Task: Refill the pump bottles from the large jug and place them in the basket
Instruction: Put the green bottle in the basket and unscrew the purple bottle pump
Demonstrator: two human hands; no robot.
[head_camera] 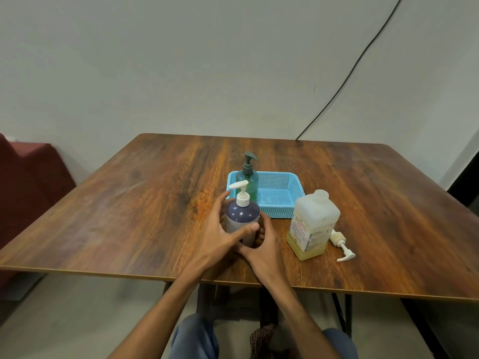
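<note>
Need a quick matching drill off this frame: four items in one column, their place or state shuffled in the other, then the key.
Items
1. teal pump bottle
2. purple bottle with white pump
3. large jug
4. loose white pump

Places or states
A. lying flat on the table
B. held between the left hand and right hand
C. standing in the blue basket
D. standing on the table, cap off, right of the basket's front

Pairs: 1-C, 2-B, 3-D, 4-A
</note>
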